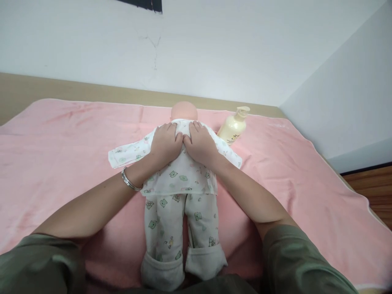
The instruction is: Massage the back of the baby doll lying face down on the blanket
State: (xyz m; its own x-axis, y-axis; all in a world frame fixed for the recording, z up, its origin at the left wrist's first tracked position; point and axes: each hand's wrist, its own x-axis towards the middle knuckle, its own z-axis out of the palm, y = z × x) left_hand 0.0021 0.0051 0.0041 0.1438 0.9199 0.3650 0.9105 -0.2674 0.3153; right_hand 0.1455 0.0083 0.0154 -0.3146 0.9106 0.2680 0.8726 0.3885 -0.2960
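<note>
A baby doll [184, 110] lies on a pink cloth, the smooth back of its head at the far end and no face showing. It wears a white printed top [180, 179] and matching trousers [167, 228] with folded-up cuffs. My left hand [167, 141] rests flat on the left side of the doll's upper back, fingers spread toward its shoulder. On the right side of the upper back lies my right hand [200, 143], also flat with fingers apart. The two thumbs nearly touch at the middle. Neither hand grips anything.
A cream pump bottle [233, 127] leans to the right beside the doll's right-hand sleeve. The pink cloth [61, 163] covers a wooden surface [92, 90] that meets a white wall behind. A wood-grained panel [372, 190] shows at the far right.
</note>
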